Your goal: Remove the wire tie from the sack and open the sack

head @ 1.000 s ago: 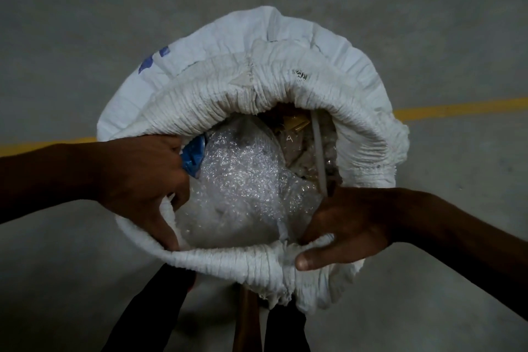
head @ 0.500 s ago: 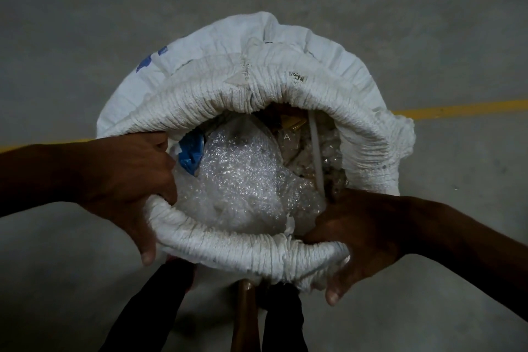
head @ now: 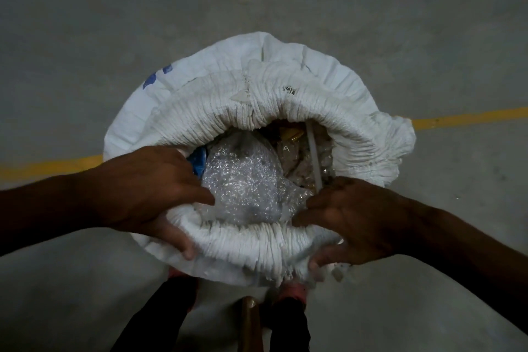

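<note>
A white woven sack (head: 285,100) stands on the floor with its mouth wide open and its rim rolled down into a thick crinkled band. Inside lie a wad of clear bubble wrap (head: 243,180), a blue scrap (head: 198,161), a white stick (head: 314,160) and some yellow and clear packaging. My left hand (head: 148,188) grips the near-left part of the rolled rim, fingers curled under it. My right hand (head: 351,217) grips the near-right part of the rim the same way. No wire tie is visible.
The sack rests on a grey concrete floor (head: 114,23) crossed by a yellow painted line (head: 468,118). My dark-trousered legs (head: 160,314) and a brown upright object (head: 250,320) between them are just below the sack.
Both hands have shifted along the near rim toward each other and regripped it. The rolled band at the near side looks thicker and the sack sits lower in view.
</note>
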A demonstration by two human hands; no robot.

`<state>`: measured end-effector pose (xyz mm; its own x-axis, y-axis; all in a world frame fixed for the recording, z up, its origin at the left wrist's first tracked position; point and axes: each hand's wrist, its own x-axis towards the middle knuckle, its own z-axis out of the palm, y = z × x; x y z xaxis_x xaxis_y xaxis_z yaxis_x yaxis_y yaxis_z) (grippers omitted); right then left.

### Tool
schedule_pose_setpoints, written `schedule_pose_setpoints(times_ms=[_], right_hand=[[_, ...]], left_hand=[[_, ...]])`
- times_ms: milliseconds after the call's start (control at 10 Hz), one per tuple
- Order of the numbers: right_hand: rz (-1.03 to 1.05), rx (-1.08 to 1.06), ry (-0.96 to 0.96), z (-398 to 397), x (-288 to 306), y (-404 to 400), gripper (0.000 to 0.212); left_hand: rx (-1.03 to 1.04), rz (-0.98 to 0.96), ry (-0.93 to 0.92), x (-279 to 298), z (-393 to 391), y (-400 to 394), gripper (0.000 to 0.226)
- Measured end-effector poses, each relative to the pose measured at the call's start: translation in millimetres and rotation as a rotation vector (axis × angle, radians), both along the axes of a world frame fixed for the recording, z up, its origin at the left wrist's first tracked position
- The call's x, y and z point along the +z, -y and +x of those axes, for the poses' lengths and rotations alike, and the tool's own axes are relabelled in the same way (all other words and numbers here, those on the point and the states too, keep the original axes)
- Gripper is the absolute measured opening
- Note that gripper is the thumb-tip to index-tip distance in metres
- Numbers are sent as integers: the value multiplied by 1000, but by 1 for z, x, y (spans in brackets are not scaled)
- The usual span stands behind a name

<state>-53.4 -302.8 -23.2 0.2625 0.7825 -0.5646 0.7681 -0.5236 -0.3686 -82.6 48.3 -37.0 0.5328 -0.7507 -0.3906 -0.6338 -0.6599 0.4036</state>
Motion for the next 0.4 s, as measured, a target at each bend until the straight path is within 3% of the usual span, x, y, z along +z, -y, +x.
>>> schedule_pose_setpoints(times_ms=[100,200,300,400], right_hand=[[69,-26,125,0,1,3,73],[159,-101,286,-5,8,0,73],[271,-312,516,-7,22,-5,88],[162,-543,555,4,47,-16,124]], left_hand=[[5,-84,89,6,2,8,72],[57,-133,240,9,-4,9,80],[160,-132,445,25,1,11,96],[319,25,488,52,13,18,124]])
